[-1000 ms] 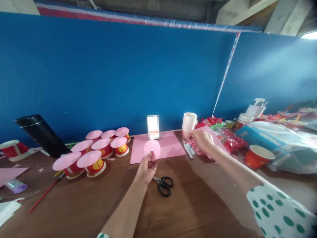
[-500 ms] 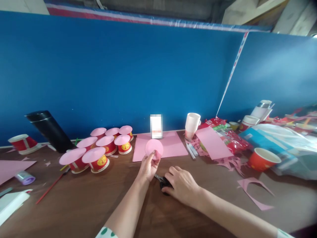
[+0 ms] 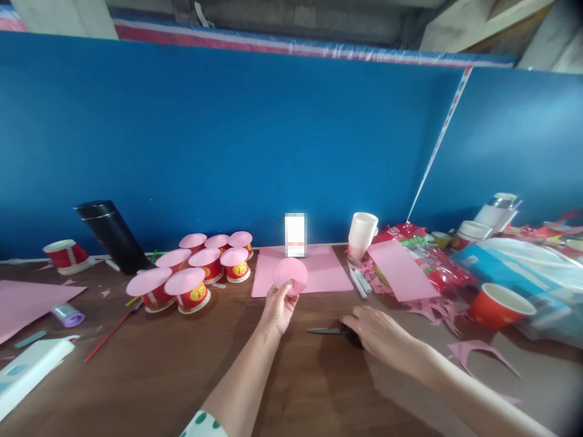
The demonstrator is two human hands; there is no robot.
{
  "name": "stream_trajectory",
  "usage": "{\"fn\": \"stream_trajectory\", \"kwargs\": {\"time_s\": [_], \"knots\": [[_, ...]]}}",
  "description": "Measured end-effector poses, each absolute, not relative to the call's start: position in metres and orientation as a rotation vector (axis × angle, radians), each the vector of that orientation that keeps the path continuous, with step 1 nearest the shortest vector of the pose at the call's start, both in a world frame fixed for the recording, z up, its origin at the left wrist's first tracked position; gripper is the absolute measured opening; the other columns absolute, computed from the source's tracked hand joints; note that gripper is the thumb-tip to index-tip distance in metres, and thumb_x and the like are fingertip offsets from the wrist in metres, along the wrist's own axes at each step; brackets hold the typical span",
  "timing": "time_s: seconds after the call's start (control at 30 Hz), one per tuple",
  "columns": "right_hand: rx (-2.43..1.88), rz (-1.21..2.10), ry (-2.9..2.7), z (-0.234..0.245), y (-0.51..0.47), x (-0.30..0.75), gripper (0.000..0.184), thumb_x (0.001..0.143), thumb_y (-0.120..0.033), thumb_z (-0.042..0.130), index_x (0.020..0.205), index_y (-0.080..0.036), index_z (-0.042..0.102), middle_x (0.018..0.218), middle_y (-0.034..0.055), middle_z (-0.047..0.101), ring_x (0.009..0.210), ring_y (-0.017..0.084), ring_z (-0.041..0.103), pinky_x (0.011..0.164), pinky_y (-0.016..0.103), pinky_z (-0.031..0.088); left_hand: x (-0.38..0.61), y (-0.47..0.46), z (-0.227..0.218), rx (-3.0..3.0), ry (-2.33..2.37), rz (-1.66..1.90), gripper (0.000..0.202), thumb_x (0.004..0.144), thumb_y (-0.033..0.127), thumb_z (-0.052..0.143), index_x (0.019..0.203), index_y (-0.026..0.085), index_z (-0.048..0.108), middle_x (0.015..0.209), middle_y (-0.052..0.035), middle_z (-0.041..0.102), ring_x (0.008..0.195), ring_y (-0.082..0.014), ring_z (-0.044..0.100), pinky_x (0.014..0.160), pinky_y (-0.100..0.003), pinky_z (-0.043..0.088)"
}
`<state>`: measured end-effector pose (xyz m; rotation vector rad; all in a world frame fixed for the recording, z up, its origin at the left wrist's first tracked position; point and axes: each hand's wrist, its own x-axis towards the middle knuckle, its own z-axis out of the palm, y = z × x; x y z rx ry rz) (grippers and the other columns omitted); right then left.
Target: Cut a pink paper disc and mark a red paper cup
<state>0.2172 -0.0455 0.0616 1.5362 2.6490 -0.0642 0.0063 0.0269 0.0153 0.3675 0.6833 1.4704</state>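
Note:
My left hand (image 3: 279, 307) is raised over the brown table (image 3: 150, 370), pinching a round pink paper disc (image 3: 291, 274) by its lower edge. My right hand (image 3: 379, 331) lies low on the table to the right, its fingers closed over the black handles of a pair of scissors (image 3: 328, 331) whose blades point left. Behind the disc a pink paper sheet (image 3: 323, 273) lies flat. Several upturned red paper cups with pink disc tops (image 3: 191, 280) stand in a cluster to the left.
A black flask (image 3: 112, 233) leans at the blue partition. White stacked cups (image 3: 362, 233), markers (image 3: 359, 282), a loose pink sheet (image 3: 401, 270), red packets and pink scraps crowd the right, with an orange-red cup (image 3: 498, 303). A glue stick (image 3: 67, 314) and pink paper lie far left.
My right hand came back from the clutter at the right, dropped onto the scissors and has drawn them rightward, blades now pointing left. The left hand kept hold of the pink disc.

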Motion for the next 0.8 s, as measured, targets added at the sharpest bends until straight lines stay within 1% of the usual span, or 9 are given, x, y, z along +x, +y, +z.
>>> {"fn": "stream_trajectory", "kwargs": {"time_s": [0.07, 0.13, 0.2, 0.3, 0.4, 0.47, 0.53, 0.7, 0.8], "knots": [[1.526, -0.161, 2.707, 0.065, -0.042, 0.224, 0.039, 0.070, -0.003, 0.044, 0.102, -0.019, 0.059, 0.090, 0.0087, 0.059, 0.085, 0.021, 0.056, 0.073, 0.029, 0.040, 0.006, 0.027, 0.016, 0.367, 0.688, 1.476, 0.017, 0.061, 0.015, 0.071, 0.073, 0.014, 0.059, 0.066, -0.0001, 0.062, 0.058, -0.0072, 0.058, 0.048, -0.014, 0.045], [1.552, -0.380, 2.809, 0.065, -0.035, 0.228, 0.039, 0.069, -0.008, 0.047, 0.103, -0.020, 0.059, 0.090, 0.0065, 0.061, 0.084, 0.021, 0.057, 0.074, 0.029, 0.041, 0.007, 0.027, 0.016, 0.359, 0.696, 1.487, 0.018, 0.061, 0.015, 0.071, 0.074, 0.013, 0.060, 0.067, -0.0008, 0.063, 0.058, -0.0075, 0.058, 0.048, -0.015, 0.045], [1.578, -0.798, 2.899, 0.062, -0.027, 0.230, 0.038, 0.068, -0.011, 0.048, 0.105, -0.019, 0.057, 0.089, 0.0046, 0.063, 0.081, 0.019, 0.059, 0.073, 0.028, 0.043, 0.007, 0.027, 0.016, 0.351, 0.695, 1.501, 0.019, 0.060, 0.014, 0.072, 0.075, 0.013, 0.060, 0.069, -0.0016, 0.063, 0.059, -0.0079, 0.058, 0.048, -0.015, 0.045], [1.530, -1.643, 2.848, 0.055, -0.014, 0.227, 0.037, 0.072, -0.016, 0.051, 0.110, -0.017, 0.053, 0.091, 0.0058, 0.064, 0.085, 0.019, 0.059, 0.073, 0.029, 0.045, 0.008, 0.028, 0.014, 0.347, 0.677, 1.525, 0.019, 0.060, 0.013, 0.072, 0.075, 0.012, 0.060, 0.070, -0.0022, 0.063, 0.059, -0.0077, 0.058, 0.049, -0.015, 0.045], [1.616, -2.207, 2.698, 0.050, 0.000, 0.213, 0.039, 0.076, -0.027, 0.057, 0.113, -0.018, 0.051, 0.089, 0.0054, 0.063, 0.079, 0.016, 0.059, 0.061, 0.024, 0.045, 0.007, 0.029, 0.012, 0.344, 0.676, 1.525, 0.019, 0.061, 0.015, 0.072, 0.075, 0.012, 0.061, 0.069, -0.0022, 0.063, 0.058, -0.0077, 0.057, 0.048, -0.015, 0.045], [1.825, -2.368, 2.677, 0.048, 0.010, 0.201, 0.043, 0.072, -0.032, 0.063, 0.112, -0.018, 0.052, 0.080, 0.0029, 0.062, 0.067, 0.013, 0.056, 0.049, 0.020, 0.039, 0.007, 0.030, 0.012, 0.335, 0.699, 1.518, 0.019, 0.060, 0.016, 0.072, 0.075, 0.012, 0.061, 0.069, -0.0020, 0.063, 0.056, -0.0080, 0.057, 0.046, -0.016, 0.045], [2.005, -2.516, 2.664, 0.046, 0.018, 0.188, 0.047, 0.067, -0.035, 0.068, 0.109, -0.018, 0.054, 0.072, 0.0009, 0.060, 0.062, 0.013, 0.054, 0.044, 0.018, 0.034, 0.007, 0.029, 0.013, 0.328, 0.723, 1.513, 0.019, 0.060, 0.016, 0.073, 0.074, 0.012, 0.060, 0.067, -0.0018, 0.063, 0.055, -0.0084, 0.057, 0.046, -0.017, 0.046], [2.110, -2.954, 2.386, 0.026, 0.029, 0.164, 0.055, 0.063, -0.036, 0.072, 0.111, -0.022, 0.049, 0.084, 0.0028, 0.063, 0.067, 0.014, 0.057, 0.044, 0.017, 0.035, 0.008, 0.027, 0.017, 0.374, 0.708, 1.525, 0.018, 0.063, 0.016, 0.070, 0.077, 0.010, 0.061, 0.070, -0.0047, 0.065, 0.061, -0.0112, 0.061, 0.053, -0.019, 0.049], [2.021, -3.067, 2.312, 0.010, 0.029, 0.157, 0.051, 0.064, -0.033, 0.073, 0.107, -0.021, 0.050, 0.072, -0.0011, 0.060, 0.057, 0.011, 0.053, 0.044, 0.017, 0.036, 0.009, 0.026, 0.016, 0.464, 0.719, 1.521, 0.019, 0.065, 0.020, 0.069, 0.078, 0.008, 0.061, 0.069, -0.0073, 0.066, 0.062, -0.0139, 0.063, 0.056, -0.022, 0.051]]}}
